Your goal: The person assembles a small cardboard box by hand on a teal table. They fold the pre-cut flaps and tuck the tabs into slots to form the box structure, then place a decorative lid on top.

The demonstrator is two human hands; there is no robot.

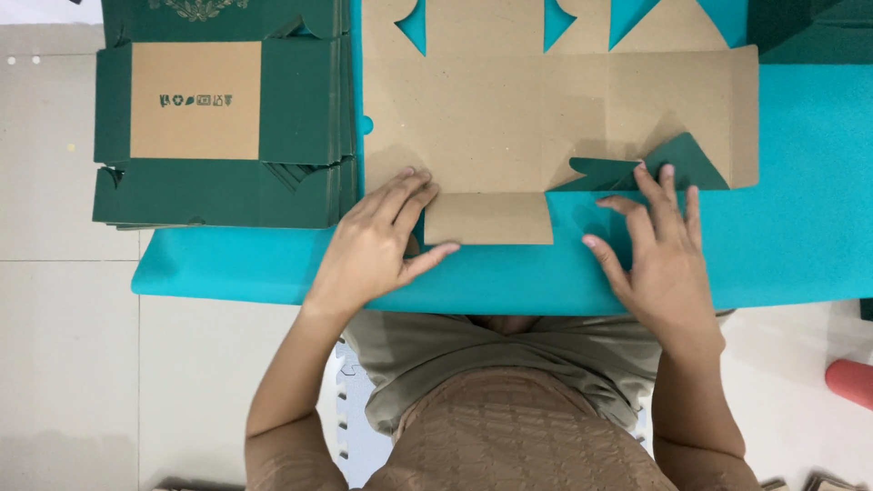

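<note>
A flat die-cut cardboard box blank lies brown side up on a teal mat. My left hand rests palm down on the blank's near-left edge, fingers spread, thumb by the small bottom flap. My right hand presses its fingertips on a folded-over flap that shows its dark green outer side at the blank's near-right corner. Neither hand grips anything.
A stack of flat dark green box blanks sits at the left, overlapping the mat's edge. White tiled floor surrounds the mat. A pink object lies at the right edge. More dark green card is at top right.
</note>
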